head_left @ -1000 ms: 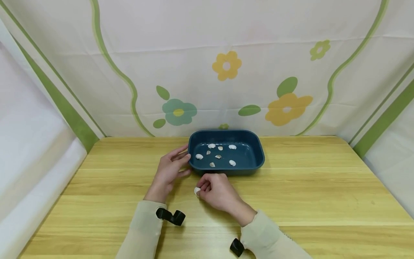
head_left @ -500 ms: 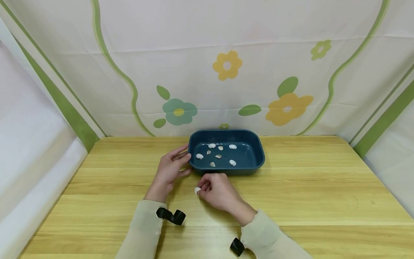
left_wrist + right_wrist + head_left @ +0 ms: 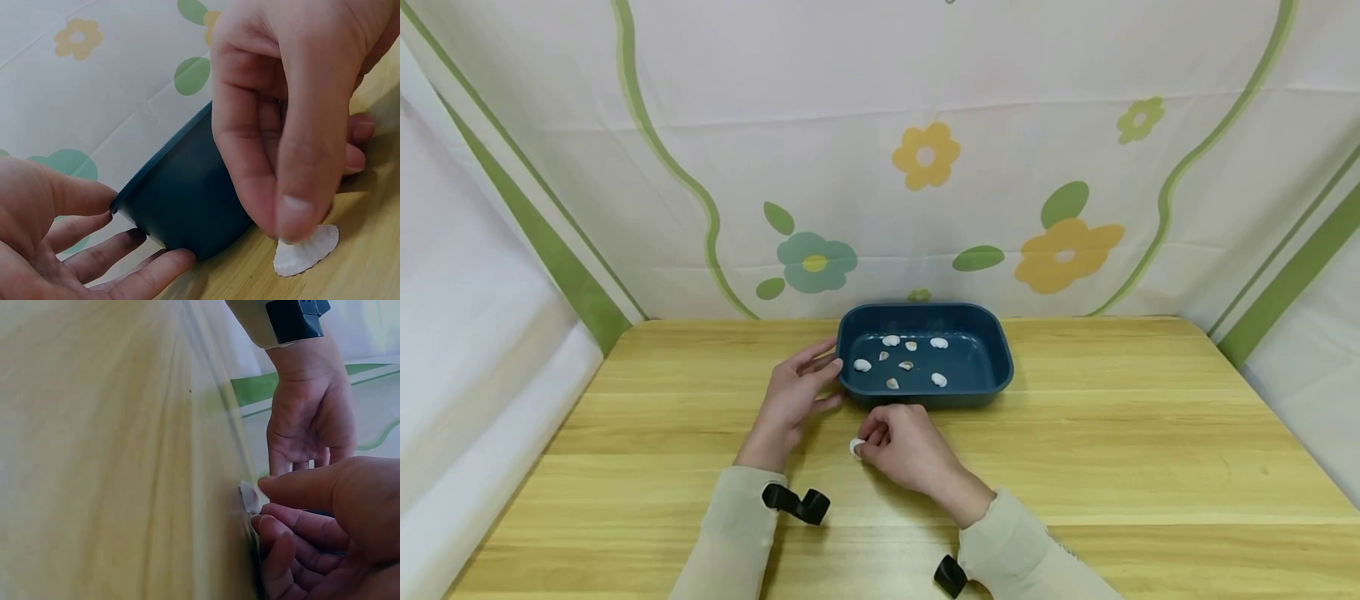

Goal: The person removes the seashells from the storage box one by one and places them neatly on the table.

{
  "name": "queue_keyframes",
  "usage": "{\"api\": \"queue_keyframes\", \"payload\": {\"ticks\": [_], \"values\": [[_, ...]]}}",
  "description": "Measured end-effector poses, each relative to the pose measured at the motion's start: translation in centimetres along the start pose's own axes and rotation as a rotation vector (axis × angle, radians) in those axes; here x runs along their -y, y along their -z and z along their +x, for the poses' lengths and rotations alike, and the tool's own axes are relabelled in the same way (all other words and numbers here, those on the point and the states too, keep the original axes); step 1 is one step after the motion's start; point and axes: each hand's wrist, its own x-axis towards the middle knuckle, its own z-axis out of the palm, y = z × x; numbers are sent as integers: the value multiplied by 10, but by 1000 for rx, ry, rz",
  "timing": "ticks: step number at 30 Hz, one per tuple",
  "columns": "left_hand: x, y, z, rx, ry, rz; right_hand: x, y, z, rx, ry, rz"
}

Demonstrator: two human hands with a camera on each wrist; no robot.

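My right hand (image 3: pixel 902 446) pinches a white ribbed seashell (image 3: pixel 306 250) between thumb and fingers, low over the table just in front of a dark blue tray (image 3: pixel 1000 367). The thumb hides part of the shell in the left wrist view; the right wrist view also shows the shell (image 3: pixel 249 497) at the fingertips. My left hand (image 3: pixel 793 400) rests against the tray's left end, thumb tip at the rim and the other fingers fairly straight along the outer wall. Inside the tray lie several small shells, some white like the shell (image 3: pixel 939 380), some brownish like the shell (image 3: pixel 906 366).
The tray stands at the back of a wooden table (image 3: pixel 1112 450), close to a white cloth backdrop (image 3: pixel 820 150) printed with flowers. White cloth (image 3: pixel 475 317) also hangs at the left side. A black wrist camera (image 3: pixel 801 503) sits on the left sleeve.
The scene sits slightly lower in the head view now. Both hands, the pinched seashell and the tray otherwise stay practically in place.
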Motion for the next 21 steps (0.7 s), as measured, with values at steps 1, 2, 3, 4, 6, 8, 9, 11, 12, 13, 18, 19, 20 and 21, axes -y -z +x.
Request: {"api": "queue_keyframes", "payload": {"ticks": [1, 2, 3, 4, 6, 8, 9, 11, 12, 13, 18, 19, 20, 21], "values": [[0, 0, 0, 0, 0, -2, 1, 1, -1, -6, 5, 1], [0, 0, 0, -1, 0, -3, 1, 2, -1, -11, 12, 1], [1, 0, 0, -1, 0, -3, 2, 3, -2, -15, 20, 2], [1, 1, 0, -1, 0, -2, 3, 5, -3, -16, 27, 7], [1, 1, 0, -1, 1, 1, 4, 10, -4, -6, 45, 29], [1, 1, 1, -3, 4, 8, 6, 18, -5, 23, 65, 73], [2, 1, 1, -3, 7, 12, 6, 22, -6, 38, 73, 97], [2, 0, 2, -5, 12, 17, 8, 31, -7, 69, 89, 138], [3, 0, 3, -6, 15, 20, 8, 35, -8, 83, 95, 159], [3, -1, 3, -8, 17, 22, 8, 40, -8, 94, 102, 172], [2, -1, 1, -14, 17, 19, 7, 60, -11, 108, 133, 197], [2, 0, 1, -13, 15, 17, 7, 63, -11, 106, 138, 198], [2, 0, 0, -10, 13, 15, 6, 67, -12, 102, 139, 202], [2, 0, 0, -7, 10, 14, 5, 70, -12, 96, 141, 204]]}}
